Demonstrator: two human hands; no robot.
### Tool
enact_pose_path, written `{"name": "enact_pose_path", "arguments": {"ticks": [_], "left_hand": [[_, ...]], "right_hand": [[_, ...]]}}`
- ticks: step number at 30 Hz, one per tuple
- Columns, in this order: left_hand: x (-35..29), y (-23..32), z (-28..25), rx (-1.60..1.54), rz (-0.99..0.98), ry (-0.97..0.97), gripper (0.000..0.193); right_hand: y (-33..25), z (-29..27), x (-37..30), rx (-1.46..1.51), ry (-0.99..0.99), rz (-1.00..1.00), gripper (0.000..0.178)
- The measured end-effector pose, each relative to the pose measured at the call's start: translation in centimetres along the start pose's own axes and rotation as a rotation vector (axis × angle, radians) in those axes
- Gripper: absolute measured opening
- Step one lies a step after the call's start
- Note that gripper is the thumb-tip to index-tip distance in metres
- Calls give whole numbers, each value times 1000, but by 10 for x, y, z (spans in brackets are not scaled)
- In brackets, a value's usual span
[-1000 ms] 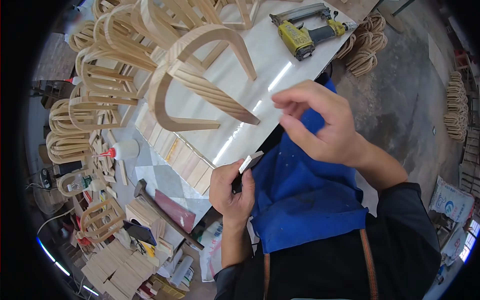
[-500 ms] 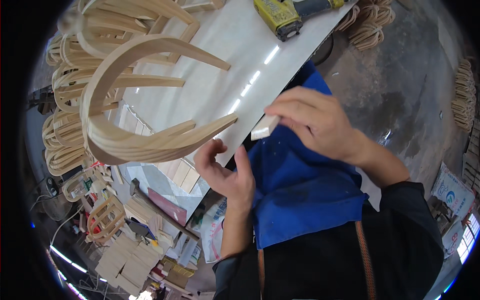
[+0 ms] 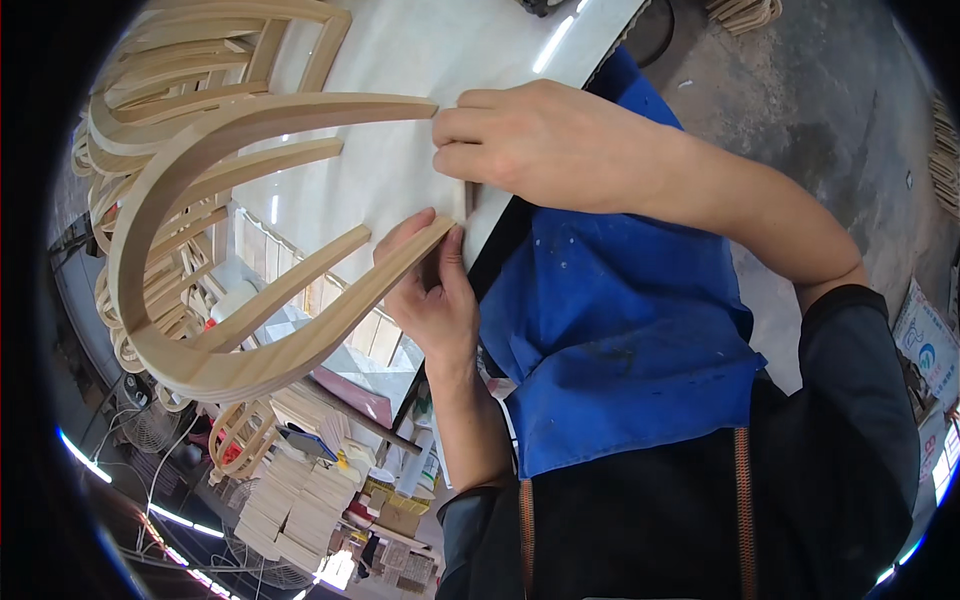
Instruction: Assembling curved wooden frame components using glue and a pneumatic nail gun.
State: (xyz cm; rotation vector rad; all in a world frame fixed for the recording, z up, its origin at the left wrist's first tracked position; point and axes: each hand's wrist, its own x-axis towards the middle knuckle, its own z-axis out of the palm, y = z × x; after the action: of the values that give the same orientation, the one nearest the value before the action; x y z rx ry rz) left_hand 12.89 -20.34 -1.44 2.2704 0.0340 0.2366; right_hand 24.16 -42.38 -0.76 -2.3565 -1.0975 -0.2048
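Worktable: we see its pale top filling the upper middle, much closer than a second ago; the yellow power tool that lay at its far end is now out of view.
Stacked frames: more bent wooden pieces lie piled at the table's left edge, behind the one we work on.
Apron: blue, spattered, hanging just under our arms.
Curved wooden frame: a U-shaped bentwood piece with cross slats. A second ago it stood well apart from our hands on the table; now its two open ends point straight at them, the bend hanging off the table's left side.
Right hand: closed, fingertips pinched at the tip of the upper leg; we cannot tell whether the small pale block it held earlier is inside the grip.
Left hand: curled around the tip of the lower leg, thumb on top, gripping it.
Meaning: we judge that the frame has been drawn in and both ends are now being worked.
Wood blocks: small pale offcuts heaped on the floor, lower left.
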Motion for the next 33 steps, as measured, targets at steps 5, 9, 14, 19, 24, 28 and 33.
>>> {"name": "enact_pose_path", "arguments": {"ticks": [5, 9, 14, 19, 24, 28, 33], "left_hand": [[1, -1, -5, -16, 27, -16, 37], [2, 2, -6, -47, -18, -35, 41], [1, -3, -5, -87, -59, -11, 47], [3, -12, -7, -51, 23, -28, 49], [8, -14, -8, -17, 108, -47, 47], [11, -14, -10, -4, 156, -73, 46], [11, -15, -9, -17, 149, -77, 45]], "right_hand": [[2, 10, 7, 25, 31, -65, 13], [0, 9, 9, 33, 28, -77, 11], [-4, 12, 12, 23, -5, -103, 7], [-5, 13, 15, 15, -4, -107, 5], [-6, 10, 17, -11, 58, -127, 6], [-8, 7, 11, -60, 197, -167, 5], [-17, -11, 12, -130, 17, -134, 7]]}}
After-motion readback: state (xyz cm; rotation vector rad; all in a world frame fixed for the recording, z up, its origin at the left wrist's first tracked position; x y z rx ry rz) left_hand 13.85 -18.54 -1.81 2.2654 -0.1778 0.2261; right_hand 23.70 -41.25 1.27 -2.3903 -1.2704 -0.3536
